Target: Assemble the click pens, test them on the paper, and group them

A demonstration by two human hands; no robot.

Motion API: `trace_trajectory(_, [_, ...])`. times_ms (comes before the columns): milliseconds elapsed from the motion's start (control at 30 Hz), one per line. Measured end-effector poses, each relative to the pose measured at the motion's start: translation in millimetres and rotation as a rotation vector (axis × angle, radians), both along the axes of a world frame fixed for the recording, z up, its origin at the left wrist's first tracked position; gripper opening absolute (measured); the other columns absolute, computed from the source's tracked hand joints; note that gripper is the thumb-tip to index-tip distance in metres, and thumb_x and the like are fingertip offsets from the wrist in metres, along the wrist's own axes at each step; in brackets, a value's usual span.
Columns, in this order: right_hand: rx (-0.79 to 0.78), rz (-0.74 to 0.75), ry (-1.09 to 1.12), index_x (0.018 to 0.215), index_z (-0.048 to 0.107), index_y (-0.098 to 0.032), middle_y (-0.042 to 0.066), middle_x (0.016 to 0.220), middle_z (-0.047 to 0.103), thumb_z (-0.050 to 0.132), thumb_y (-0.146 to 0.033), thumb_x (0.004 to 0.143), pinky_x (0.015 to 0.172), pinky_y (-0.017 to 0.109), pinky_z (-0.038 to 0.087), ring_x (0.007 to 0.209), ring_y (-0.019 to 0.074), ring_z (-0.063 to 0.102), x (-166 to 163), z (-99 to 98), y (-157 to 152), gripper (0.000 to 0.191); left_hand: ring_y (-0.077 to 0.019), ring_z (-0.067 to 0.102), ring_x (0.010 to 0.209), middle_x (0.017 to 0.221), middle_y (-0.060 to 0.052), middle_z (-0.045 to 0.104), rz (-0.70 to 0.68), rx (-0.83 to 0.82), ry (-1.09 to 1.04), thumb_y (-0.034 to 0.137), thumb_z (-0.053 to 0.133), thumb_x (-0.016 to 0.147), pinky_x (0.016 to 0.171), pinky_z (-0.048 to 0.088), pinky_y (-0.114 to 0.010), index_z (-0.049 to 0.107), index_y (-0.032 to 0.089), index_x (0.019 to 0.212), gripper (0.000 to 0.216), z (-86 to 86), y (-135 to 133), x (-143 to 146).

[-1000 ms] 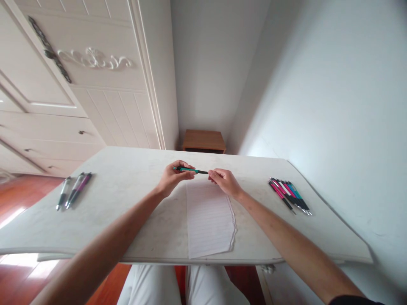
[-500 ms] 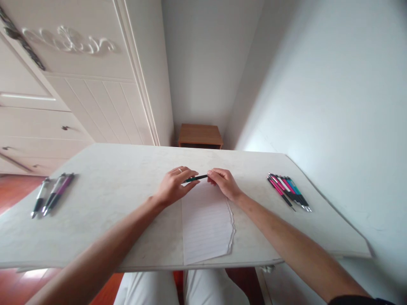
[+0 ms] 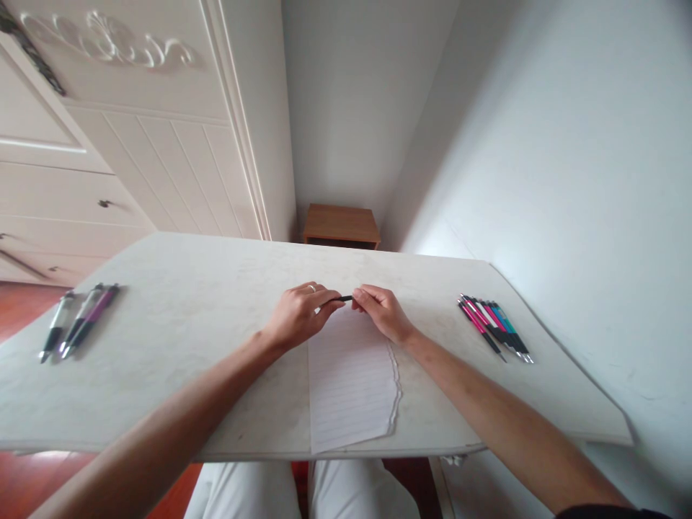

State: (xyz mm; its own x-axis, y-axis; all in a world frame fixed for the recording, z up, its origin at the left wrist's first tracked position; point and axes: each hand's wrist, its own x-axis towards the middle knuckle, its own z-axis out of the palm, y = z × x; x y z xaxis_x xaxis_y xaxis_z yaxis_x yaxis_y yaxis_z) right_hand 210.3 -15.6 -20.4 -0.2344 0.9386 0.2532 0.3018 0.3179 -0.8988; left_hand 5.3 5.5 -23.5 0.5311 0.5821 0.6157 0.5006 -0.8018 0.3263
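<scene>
Matt, scuffed tabletop (image 3: 178, 339); lined paper sheet (image 3: 349, 382); seemingly plastic pens (image 3: 494, 328).

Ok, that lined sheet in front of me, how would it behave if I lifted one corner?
Probably floppy: the lined sheet is one thin leaf lying flat on the table. Its ragged right edge suggests it tears easily. Likely light, sliding when pushed.

Left hand (image 3: 300, 315) and right hand (image 3: 381, 311) pinch a dark pen (image 3: 342, 298) between them, just above lined paper (image 3: 350, 378) on the table (image 3: 178, 317). Three pens (image 3: 81, 318) lie far left, a pen row (image 3: 494, 324) far right.
</scene>
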Motion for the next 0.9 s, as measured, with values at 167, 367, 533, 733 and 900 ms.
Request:
trace_trajectory(167, [0.079,0.014,-0.061,0.068,0.060,-0.017,-0.001,0.065,0.051,0.048,-0.050,0.095,0.064,0.026,0.038,0.065,0.0127,0.049,2,-0.3,1,0.045,-0.0192,0.068,0.080,0.087,-0.006,0.075,0.038,-0.097,0.015,0.035,0.055,0.094,0.074,0.049,-0.029,0.072,0.019,0.095,0.023,-0.5,-1,2])
trace_trajectory(367, [0.216,0.078,-0.133,0.072,0.063,-0.017,0.001,0.069,0.056,0.047,-0.047,0.097,0.067,0.028,0.040,0.067,0.0136,0.053,5,0.0,4,0.042,-0.0158,0.067,0.072,0.079,-0.003,0.073,-0.014,-0.230,-0.019,0.026,0.051,0.095,0.069,0.047,-0.025,0.072,0.019,0.091,0.022,2.9,-2,2])
trace_trajectory(533, [0.330,0.106,-0.191,0.077,0.066,-0.018,0.003,0.071,0.060,0.050,-0.043,0.097,0.066,0.028,0.043,0.069,0.0146,0.055,9,-1.0,7,0.035,-0.0150,0.067,0.071,0.077,-0.001,0.073,-0.036,-0.262,-0.030,0.016,0.050,0.090,0.069,0.048,-0.024,0.072,0.019,0.089,0.022,0.9,0,1])
trace_trajectory(733, [0.425,0.103,-0.249,0.089,0.070,-0.018,0.007,0.081,0.067,0.054,-0.035,0.096,0.071,0.029,0.048,0.078,0.0167,0.062,14,-3.4,9,0.025,-0.0185,0.070,0.079,0.087,-0.004,0.076,0.019,-0.253,0.019,0.027,0.051,0.093,0.074,0.049,-0.027,0.073,0.019,0.090,0.023,-0.7,2,-1])
trace_trajectory(900, [0.476,0.090,-0.252,0.097,0.072,-0.019,0.009,0.087,0.070,0.058,-0.032,0.094,0.074,0.030,0.050,0.083,0.0185,0.065,15,-5.5,10,0.019,-0.0191,0.070,0.084,0.094,-0.004,0.076,0.016,-0.268,0.040,0.033,0.052,0.094,0.078,0.050,-0.028,0.073,0.021,0.094,0.024,1.9,1,-1])
